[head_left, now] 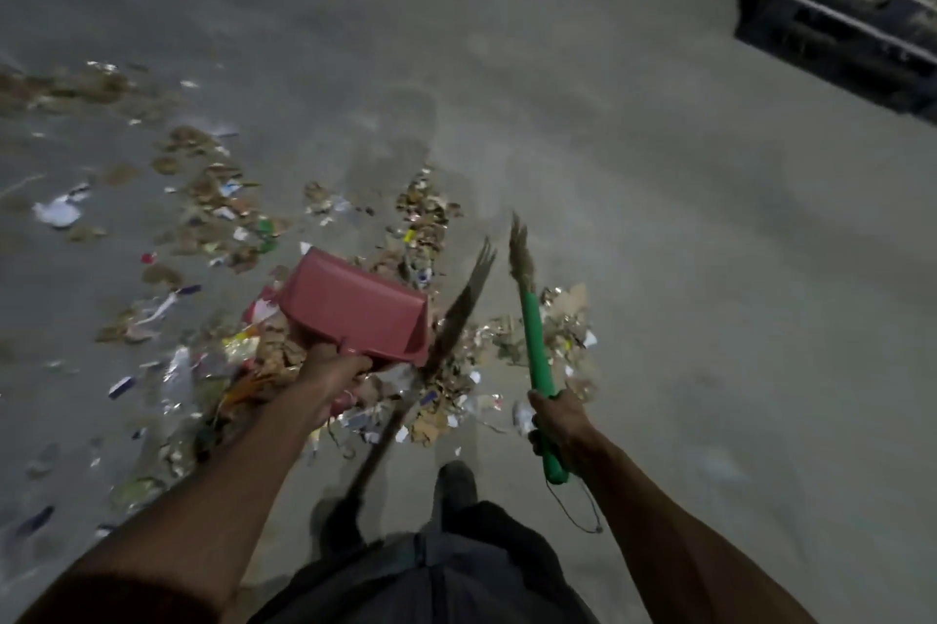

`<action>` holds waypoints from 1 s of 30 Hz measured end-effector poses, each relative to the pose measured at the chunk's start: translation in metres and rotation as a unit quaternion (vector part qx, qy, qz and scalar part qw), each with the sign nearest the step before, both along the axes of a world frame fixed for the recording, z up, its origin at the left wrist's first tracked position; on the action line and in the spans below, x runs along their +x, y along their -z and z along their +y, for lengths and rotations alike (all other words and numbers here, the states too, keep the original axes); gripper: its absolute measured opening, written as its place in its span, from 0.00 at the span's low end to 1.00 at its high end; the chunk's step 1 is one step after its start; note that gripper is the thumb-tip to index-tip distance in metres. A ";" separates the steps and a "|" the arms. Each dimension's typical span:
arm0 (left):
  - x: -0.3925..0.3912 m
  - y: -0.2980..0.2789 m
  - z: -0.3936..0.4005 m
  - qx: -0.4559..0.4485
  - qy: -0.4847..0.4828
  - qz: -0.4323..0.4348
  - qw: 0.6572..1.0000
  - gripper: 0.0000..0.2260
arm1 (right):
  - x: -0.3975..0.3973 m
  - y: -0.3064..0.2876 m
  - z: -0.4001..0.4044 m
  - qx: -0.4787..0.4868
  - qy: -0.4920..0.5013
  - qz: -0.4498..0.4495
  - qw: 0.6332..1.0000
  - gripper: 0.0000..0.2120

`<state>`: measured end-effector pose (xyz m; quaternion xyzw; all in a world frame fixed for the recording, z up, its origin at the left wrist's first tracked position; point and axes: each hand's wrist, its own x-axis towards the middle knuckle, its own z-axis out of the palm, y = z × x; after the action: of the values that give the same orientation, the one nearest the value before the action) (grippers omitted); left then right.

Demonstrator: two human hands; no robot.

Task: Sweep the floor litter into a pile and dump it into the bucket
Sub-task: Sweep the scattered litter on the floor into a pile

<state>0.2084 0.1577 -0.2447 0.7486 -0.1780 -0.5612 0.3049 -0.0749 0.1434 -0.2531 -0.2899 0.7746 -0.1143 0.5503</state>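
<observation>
Both hands gripping: left hand (334, 372) curls round dustpan (357, 306) handle, angled toward litter (426, 218); right hand (557, 420) wraps broom (535, 344), raised for sweeping.

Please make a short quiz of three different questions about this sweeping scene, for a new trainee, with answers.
1. True or false: the left hand grips the red plastic dustpan.
2. The right hand holds the green-handled hand broom with its bristles: A) pressed on the floor, B) raised off the floor, C) inside the dustpan.
3. Fill in: most scattered paper litter lies to the person's ____.

Key: 1 true; 2 B; 3 left.
</observation>
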 end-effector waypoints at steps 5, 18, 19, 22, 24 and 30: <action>-0.055 0.016 -0.036 0.034 0.072 -0.009 0.997 0.03 | -0.060 0.030 -0.008 -0.002 0.087 0.034 0.996 0.13; -0.158 0.066 -0.096 0.124 0.106 -0.036 0.986 0.11 | -0.183 0.124 -0.063 0.108 0.085 0.098 0.986 0.11; -0.158 0.071 -0.099 0.127 0.107 -0.028 0.986 0.11 | -0.185 0.129 -0.064 0.118 0.058 0.110 0.985 0.11; -0.151 0.085 -0.105 0.133 0.113 -0.023 0.984 0.11 | -0.182 0.145 -0.070 0.156 -0.059 0.141 0.976 0.11; -0.139 0.095 -0.107 0.138 0.111 -0.034 0.984 0.11 | -0.170 0.150 -0.075 0.169 -0.130 0.150 0.965 0.09; -0.069 0.122 -0.113 0.157 0.101 -0.055 0.981 0.08 | -0.085 0.164 -0.097 0.134 -0.247 0.151 0.948 0.13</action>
<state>0.1393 0.0446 -0.3665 0.7948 -0.1790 -0.5682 0.1154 -0.1597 0.0464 -0.4170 -0.4098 0.7608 0.1750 0.4719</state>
